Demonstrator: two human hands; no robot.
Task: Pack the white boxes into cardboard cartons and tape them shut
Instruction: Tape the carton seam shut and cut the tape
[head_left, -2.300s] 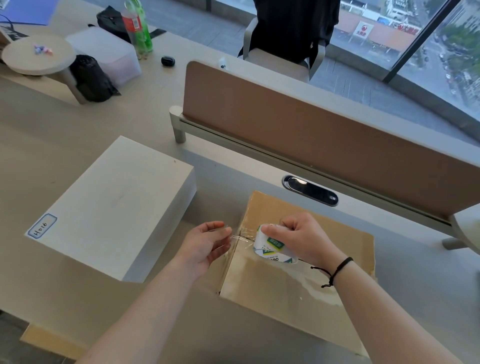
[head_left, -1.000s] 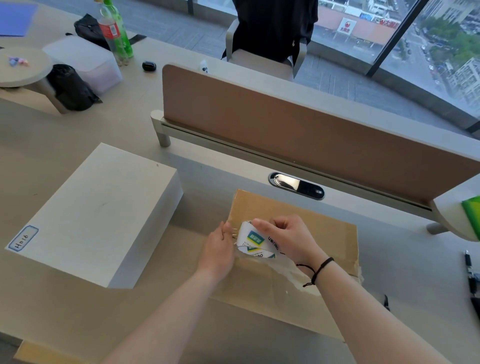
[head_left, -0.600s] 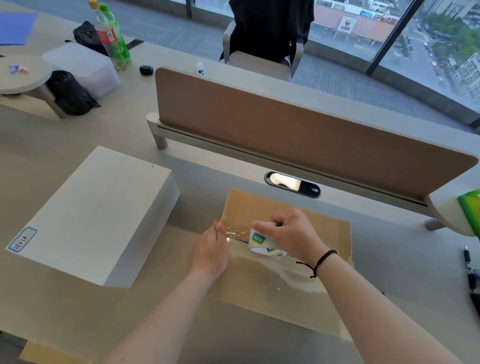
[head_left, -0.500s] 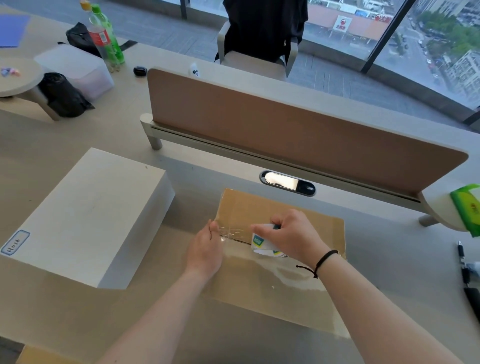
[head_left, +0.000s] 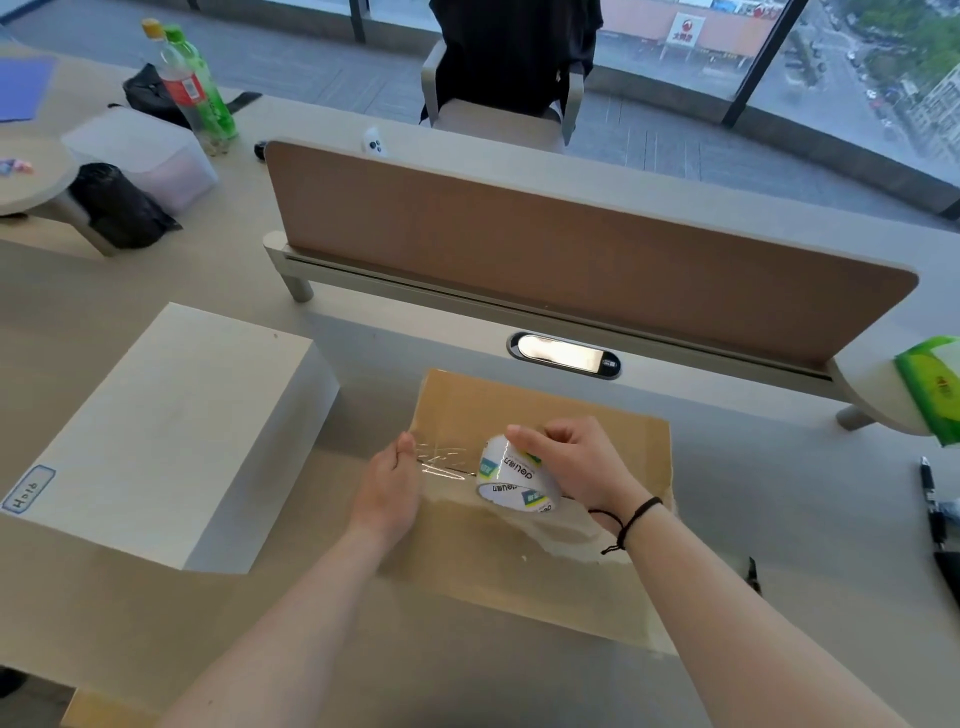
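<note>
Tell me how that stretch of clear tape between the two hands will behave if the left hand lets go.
The clear tape strip looks thin and already crinkled, so it would likely go floppy and curl. Being adhesive, it may cling to the cardboard carton under it or to itself. The tape roll, gripped by the right hand, would probably stay put.

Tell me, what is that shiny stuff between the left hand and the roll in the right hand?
A stretch of clear tape, pulled from the tape roll to the left hand, above the cardboard carton. The head view shows it.
</note>
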